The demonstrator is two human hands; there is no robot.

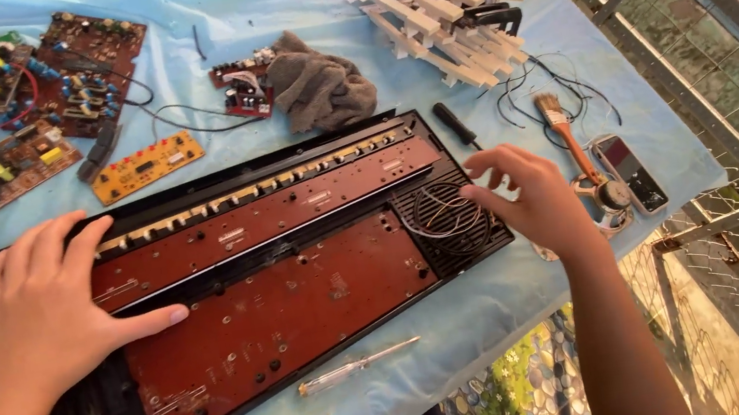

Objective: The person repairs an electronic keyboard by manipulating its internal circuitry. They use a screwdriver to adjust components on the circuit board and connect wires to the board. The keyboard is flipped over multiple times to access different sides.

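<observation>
A long black keyboard chassis [190, 181] lies open across the blue-covered table, showing reddish-brown circuit boards [278, 314] and a round speaker grille [449, 215] at its right end. My left hand [43, 310] rests flat on the left part of the boards, fingers spread. My right hand [529, 198] hovers at the chassis's right edge beside the speaker, fingers loosely curled, holding nothing that I can see.
A clear-handled screwdriver [359, 367] lies at the table's front edge. A black screwdriver [455, 124], paintbrush [562, 125], phone [630, 173], grey rag [322, 88], white keys [438, 12] and loose circuit boards [13, 105] sit behind. A metal mesh railing [730, 134] stands right.
</observation>
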